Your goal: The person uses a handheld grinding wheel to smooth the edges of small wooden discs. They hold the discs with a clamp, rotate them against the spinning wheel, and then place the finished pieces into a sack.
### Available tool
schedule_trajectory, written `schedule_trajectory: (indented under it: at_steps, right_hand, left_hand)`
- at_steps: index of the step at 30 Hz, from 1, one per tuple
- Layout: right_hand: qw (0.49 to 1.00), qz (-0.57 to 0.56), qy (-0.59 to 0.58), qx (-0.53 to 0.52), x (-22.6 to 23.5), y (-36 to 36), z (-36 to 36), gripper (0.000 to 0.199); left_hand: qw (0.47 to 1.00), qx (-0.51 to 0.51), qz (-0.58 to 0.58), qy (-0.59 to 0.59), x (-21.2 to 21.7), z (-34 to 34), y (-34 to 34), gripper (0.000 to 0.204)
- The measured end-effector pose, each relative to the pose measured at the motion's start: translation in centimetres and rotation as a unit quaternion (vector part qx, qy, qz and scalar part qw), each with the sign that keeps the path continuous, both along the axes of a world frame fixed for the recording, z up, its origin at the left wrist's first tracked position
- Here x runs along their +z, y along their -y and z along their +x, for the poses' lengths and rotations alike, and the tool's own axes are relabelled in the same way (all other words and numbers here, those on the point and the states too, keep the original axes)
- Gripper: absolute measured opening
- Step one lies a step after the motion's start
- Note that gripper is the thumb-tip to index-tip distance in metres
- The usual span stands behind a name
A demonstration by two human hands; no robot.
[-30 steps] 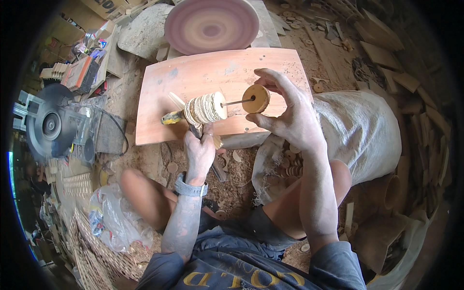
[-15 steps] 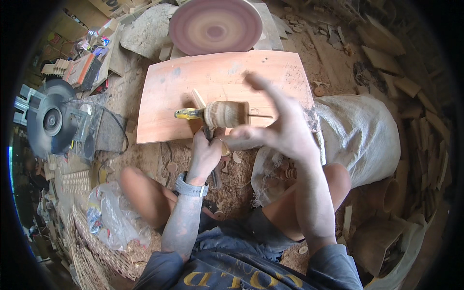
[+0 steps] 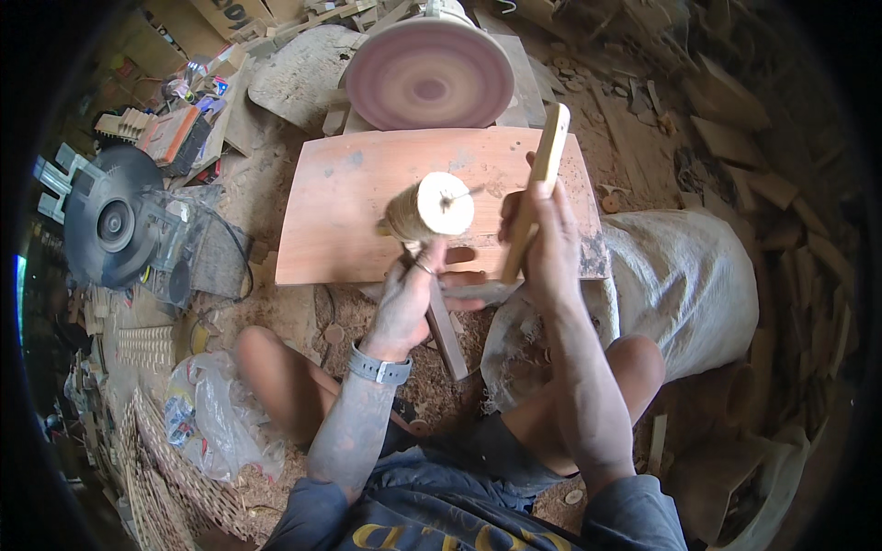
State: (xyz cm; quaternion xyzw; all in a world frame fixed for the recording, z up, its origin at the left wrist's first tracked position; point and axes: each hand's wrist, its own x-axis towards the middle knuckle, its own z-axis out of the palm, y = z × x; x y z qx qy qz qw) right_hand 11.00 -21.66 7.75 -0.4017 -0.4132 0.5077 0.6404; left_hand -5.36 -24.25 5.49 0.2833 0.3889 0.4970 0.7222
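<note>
My left hand grips a metal rod that carries a packed stack of round wooden discs, holding it tilted above the wooden board. The rod's thin tip pokes out of the stack toward the right. My right hand is closed around a flat wooden stick, held upright just right of the stack. The stick's upper end rises over the board's far edge. A wristband sits on my left wrist.
A pink sanding disc stands beyond the board. A circular saw lies at the left. A white sack sits at the right beside my knee. A plastic bag and woven basket lie lower left. Wood scraps cover the ground.
My right hand let go of the single disc it held at the rod's tip and now holds a flat wooden stick. The disc stack has been pushed together on the rod.
</note>
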Motion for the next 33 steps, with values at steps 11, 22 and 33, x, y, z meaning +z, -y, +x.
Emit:
schedule_trajectory:
  at_steps: [11,22,33]
  right_hand:
    - [0.985,-0.027,0.059,0.162,0.3,1.5,-1.2,0.038]
    - [0.923,-0.029,0.381,0.032,-3.0,-7.2,0.1,0.042]
    - [0.796,-0.007,0.596,-0.102,-8.3,-20.9,5.8,0.024]
  left_hand:
    - [0.98,0.129,0.004,-0.15,0.2,-1.2,-1.7,0.032]
    - [0.961,0.098,0.027,-0.258,-2.2,1.4,-10.9,0.029]
    - [0.983,0.024,-0.024,-0.179,-5.5,6.5,-21.3,0.015]
